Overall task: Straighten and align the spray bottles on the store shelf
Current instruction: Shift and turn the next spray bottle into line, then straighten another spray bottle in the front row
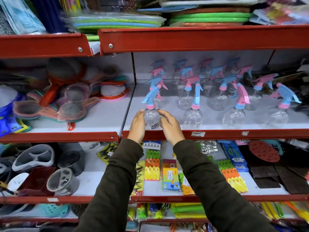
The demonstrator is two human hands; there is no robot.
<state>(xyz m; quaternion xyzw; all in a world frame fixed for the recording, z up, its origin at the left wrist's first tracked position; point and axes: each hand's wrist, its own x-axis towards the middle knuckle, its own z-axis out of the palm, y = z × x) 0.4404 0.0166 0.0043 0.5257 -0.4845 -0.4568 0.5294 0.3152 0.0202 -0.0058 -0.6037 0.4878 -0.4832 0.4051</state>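
Several clear spray bottles with pink and blue trigger heads stand in rows on the white middle shelf. The front-left bottle has a pink collar and a blue trigger that points left. My left hand lies flat against its left side. My right hand hovers just right of it with fingers spread, and contact is unclear. Further right in the front row stand another bottle, a third and one more, their heads turned at different angles.
The red shelf lip runs in front of the bottles, with a price tag on it. Mesh strainers pile up on the left bay. Clothes-peg packs lie on the shelf below, foam mats above.
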